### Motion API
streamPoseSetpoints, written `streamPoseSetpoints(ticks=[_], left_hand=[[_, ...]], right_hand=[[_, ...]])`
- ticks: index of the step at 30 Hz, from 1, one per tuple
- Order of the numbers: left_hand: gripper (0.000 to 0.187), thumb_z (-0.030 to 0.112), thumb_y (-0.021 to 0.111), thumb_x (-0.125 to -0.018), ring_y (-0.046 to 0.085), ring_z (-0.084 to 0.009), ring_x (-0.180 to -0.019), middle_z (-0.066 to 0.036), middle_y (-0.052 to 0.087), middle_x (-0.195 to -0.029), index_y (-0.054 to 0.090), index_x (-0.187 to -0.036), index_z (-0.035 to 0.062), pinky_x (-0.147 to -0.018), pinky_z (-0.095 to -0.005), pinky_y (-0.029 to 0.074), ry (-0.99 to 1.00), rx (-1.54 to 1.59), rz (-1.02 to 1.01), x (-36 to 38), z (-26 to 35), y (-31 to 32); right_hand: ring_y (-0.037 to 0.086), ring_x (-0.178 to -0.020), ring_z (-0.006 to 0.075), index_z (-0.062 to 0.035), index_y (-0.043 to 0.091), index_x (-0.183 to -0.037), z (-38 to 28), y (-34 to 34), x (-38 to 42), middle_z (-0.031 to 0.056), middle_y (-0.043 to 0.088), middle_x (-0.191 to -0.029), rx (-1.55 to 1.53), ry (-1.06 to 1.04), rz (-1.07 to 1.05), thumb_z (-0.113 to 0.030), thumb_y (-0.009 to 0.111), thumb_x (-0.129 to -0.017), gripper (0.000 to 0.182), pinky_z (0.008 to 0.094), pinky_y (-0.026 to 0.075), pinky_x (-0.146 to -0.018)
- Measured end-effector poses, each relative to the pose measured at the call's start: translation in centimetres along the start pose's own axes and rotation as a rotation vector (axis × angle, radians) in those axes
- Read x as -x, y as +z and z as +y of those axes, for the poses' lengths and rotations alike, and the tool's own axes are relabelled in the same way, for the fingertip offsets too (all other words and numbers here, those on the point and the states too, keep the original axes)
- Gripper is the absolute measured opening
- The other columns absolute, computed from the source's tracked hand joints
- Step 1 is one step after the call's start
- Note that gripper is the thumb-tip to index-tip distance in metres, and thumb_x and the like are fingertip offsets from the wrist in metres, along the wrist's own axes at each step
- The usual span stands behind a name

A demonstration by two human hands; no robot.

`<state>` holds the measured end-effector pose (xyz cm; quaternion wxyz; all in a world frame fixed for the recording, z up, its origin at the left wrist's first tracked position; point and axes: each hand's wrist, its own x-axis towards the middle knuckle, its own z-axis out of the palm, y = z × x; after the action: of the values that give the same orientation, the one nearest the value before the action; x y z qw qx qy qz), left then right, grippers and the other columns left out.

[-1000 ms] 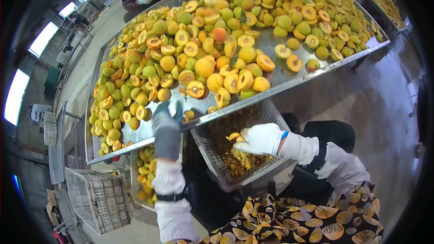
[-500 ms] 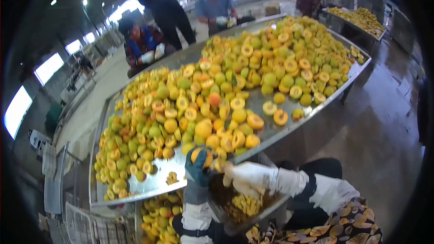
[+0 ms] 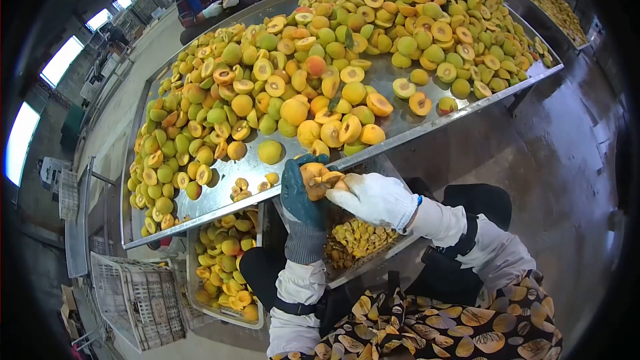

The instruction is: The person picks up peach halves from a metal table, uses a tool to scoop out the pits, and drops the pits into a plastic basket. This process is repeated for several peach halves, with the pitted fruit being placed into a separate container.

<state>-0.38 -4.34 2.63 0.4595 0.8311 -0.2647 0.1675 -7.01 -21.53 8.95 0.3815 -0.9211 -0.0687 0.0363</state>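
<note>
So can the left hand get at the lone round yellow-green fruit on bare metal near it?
Probably yes: nothing visible blocks the way to the yellow-green fruit. But the dark green gloved left hand holds an orange fruit, so it likely needs emptying first.

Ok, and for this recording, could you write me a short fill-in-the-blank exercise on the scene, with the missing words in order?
The right hand wears a glove that is ____ in color.
The held fruit is gripped at the ____ hand's palm side, in the dark green glove.
The table bearing the heaped fruit is made of ____.
The light crate of fruit stands to the ____ of the gray basket.

Missing words: white; left; metal; left
</note>
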Motion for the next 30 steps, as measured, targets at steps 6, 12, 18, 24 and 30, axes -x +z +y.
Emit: streamPoseSetpoints(ticks=[6, 12, 18, 24, 30], left_hand=[[0.036, 0.031, 0.05, -0.105, 0.065, -0.0206, -0.1, -0.012, 0.066, -0.112, 0.055, -0.119, -0.0014, -0.09, -0.0317, 0.052, -0.102, 0.153, 0.086, 0.0, 2.4, 0.3], [0.057, 0.049, 0.036, -0.107, 0.065, -0.0222, -0.096, -0.013, 0.068, -0.105, 0.061, -0.112, -0.0013, -0.093, -0.0338, 0.05, -0.469, 0.88, 0.352, -0.1, 4.3, 1.9], [0.061, 0.051, 0.032, -0.107, 0.065, -0.0206, -0.096, -0.013, 0.068, -0.104, 0.061, -0.114, -0.0027, -0.092, -0.0334, 0.05, -0.376, 0.56, 0.315, -0.3, 5.9, 0.9], [0.056, 0.045, 0.03, -0.109, 0.064, -0.0208, -0.099, -0.013, 0.067, -0.106, 0.057, -0.117, -0.0036, -0.094, -0.0337, 0.05, -0.451, 0.794, 0.346, -0.4, 5.5, 0.8], [0.055, 0.044, 0.028, -0.11, 0.064, -0.0227, -0.101, -0.015, 0.065, -0.11, 0.056, -0.119, -0.0031, -0.093, -0.0339, 0.05, -0.332, 0.631, 0.398, 0.1, 5.8, 1.5]], right_hand=[[0.067, -0.089, 0.0409, -0.006, 0.067, -0.102, -0.3, -0.6, 0.2, 0.0229, 0.069, -0.091, -0.09, -0.038, -0.038, -0.051, 0.046, -0.099, 0.049, 0.0492, 0.053, -0.077], [0.066, -0.087, 0.0417, -0.0052, 0.065, -0.102, -0.2, 0.8, -0.2, 0.0219, 0.068, -0.09, -0.138, -0.076, 0.013, -0.046, 0.047, -0.1, 0.045, 0.0476, 0.053, -0.075], [0.066, -0.089, 0.0402, -0.011, 0.064, -0.109, -0.9, -1.1, -1.2, 0.0208, 0.067, -0.094, -0.574, 0.241, -0.447, -0.043, 0.044, -0.102, 0.038, 0.0476, 0.053, -0.075], [0.066, -0.09, 0.0401, -0.0144, 0.062, -0.116, -0.4, 2.3, 0.0, 0.0195, 0.066, -0.101, -0.162, -0.151, 0.047, -0.037, 0.045, -0.102, 0.032, 0.0469, 0.054, -0.074], [0.065, -0.093, 0.0411, -0.0142, 0.061, -0.119, 0.4, 2.9, -0.2, 0.0201, 0.066, -0.104, -0.129, -0.284, 0.12, -0.038, 0.045, -0.102, 0.033, 0.047, 0.054, -0.077]])
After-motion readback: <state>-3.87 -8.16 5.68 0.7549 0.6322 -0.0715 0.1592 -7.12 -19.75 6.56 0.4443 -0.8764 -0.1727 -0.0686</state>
